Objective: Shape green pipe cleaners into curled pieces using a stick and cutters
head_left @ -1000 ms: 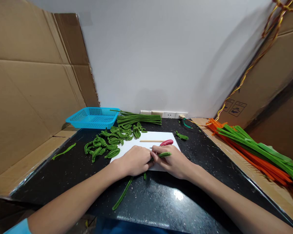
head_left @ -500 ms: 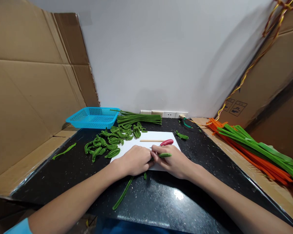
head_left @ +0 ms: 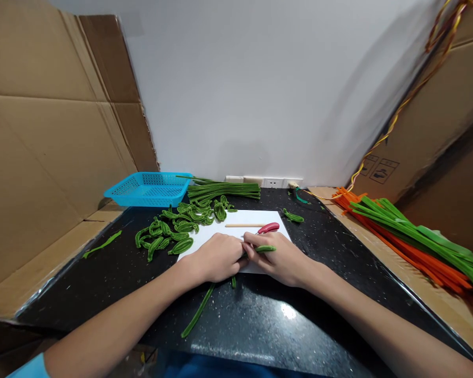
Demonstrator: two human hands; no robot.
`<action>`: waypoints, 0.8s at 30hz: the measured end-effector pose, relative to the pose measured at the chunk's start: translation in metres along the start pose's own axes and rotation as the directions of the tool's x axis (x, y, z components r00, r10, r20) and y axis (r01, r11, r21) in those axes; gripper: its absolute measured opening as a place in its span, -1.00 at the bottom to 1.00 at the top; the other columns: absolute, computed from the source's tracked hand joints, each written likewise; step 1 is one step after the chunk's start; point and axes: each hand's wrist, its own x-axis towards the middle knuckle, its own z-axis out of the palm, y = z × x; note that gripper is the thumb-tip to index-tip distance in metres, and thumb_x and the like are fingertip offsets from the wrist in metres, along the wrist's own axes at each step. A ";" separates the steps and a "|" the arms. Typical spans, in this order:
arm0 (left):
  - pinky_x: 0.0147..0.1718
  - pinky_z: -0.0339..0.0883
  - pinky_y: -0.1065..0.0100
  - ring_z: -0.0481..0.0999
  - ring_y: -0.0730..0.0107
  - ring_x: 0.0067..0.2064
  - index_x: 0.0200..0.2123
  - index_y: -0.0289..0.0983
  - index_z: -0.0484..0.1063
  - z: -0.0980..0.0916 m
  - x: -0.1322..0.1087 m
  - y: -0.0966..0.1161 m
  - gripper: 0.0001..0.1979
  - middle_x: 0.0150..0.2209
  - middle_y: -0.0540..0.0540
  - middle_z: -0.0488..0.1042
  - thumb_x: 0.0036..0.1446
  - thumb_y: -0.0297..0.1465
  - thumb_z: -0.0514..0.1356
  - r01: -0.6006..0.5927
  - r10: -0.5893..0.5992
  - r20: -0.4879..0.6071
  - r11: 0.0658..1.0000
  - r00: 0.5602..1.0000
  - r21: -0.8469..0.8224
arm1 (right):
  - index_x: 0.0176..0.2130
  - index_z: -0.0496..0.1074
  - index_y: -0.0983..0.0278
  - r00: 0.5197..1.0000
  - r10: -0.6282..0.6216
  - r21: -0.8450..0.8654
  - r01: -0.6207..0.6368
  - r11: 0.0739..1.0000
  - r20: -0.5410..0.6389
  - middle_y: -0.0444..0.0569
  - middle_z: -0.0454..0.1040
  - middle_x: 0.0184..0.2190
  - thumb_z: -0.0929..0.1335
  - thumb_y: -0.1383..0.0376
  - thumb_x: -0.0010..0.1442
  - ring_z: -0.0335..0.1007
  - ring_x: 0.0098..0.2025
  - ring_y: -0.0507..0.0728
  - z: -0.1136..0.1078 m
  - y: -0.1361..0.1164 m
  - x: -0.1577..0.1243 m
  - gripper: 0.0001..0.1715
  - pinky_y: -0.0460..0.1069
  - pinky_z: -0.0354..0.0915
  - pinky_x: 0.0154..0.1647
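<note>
Above a white sheet (head_left: 278,219), my two hands meet with fingers closed on a green pipe cleaner (head_left: 266,248). My left hand (head_left: 219,257) grips it from the left, knuckles up, with a long green end trailing below toward the counter's front edge. Thumb and fingertips of my right hand (head_left: 280,258) pinch the same piece, and a folded end sticks out over that hand. The exact grip between the fingertips is hidden. Just beyond lie a red-handled tool (head_left: 268,228), its head partly covered, and a thin wooden stick (head_left: 240,226). Several looped green pipe-cleaner shapes (head_left: 181,247) lie left of my hands.
A blue basket (head_left: 142,197) stands at the back left beside a bundle of straight green pipe cleaners (head_left: 236,190). One looped piece (head_left: 294,216) lies right of the sheet. Orange strips (head_left: 425,265) and bright green strips (head_left: 413,236) rest on cardboard at the right. Cardboard walls flank the black counter (head_left: 319,325).
The view has shifted very slightly. My hands keep the same hold on the pipe cleaner, with no clear movement of the things on the counter.
</note>
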 end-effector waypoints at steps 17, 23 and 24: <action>-0.34 0.29 0.29 0.59 0.16 -0.32 -0.42 -0.28 0.52 0.001 -0.001 -0.002 -0.69 -0.33 -0.18 0.62 0.31 -0.34 0.08 -0.002 0.002 0.005 1.000 1.000 0.010 | -0.38 0.05 0.19 1.000 -0.006 -0.013 0.006 1.000 -0.001 -0.20 0.12 -0.55 0.14 0.21 0.43 -0.07 -0.51 0.04 0.000 0.000 -0.001 -0.69 -0.03 -0.13 -0.42; -0.32 0.30 0.30 0.59 0.17 -0.31 -0.40 -0.28 0.53 0.001 -0.001 -0.001 -0.70 -0.32 -0.18 0.62 0.31 -0.34 0.08 0.003 -0.003 0.011 1.000 1.000 0.007 | -0.37 0.06 0.19 1.000 -0.001 -0.020 0.001 1.000 0.011 -0.20 0.13 -0.55 0.14 0.22 0.43 -0.07 -0.51 0.04 0.000 0.000 -0.002 -0.70 -0.03 -0.13 -0.41; -0.33 0.30 0.30 0.59 0.17 -0.31 -0.40 -0.28 0.53 0.001 -0.001 -0.001 -0.70 -0.32 -0.19 0.62 0.31 -0.34 0.08 0.002 -0.003 0.011 1.000 1.000 0.009 | -0.37 0.06 0.19 1.000 -0.002 -0.022 0.002 1.000 0.010 -0.20 0.13 -0.55 0.14 0.22 0.43 -0.07 -0.51 0.04 0.000 0.000 -0.002 -0.70 -0.03 -0.13 -0.41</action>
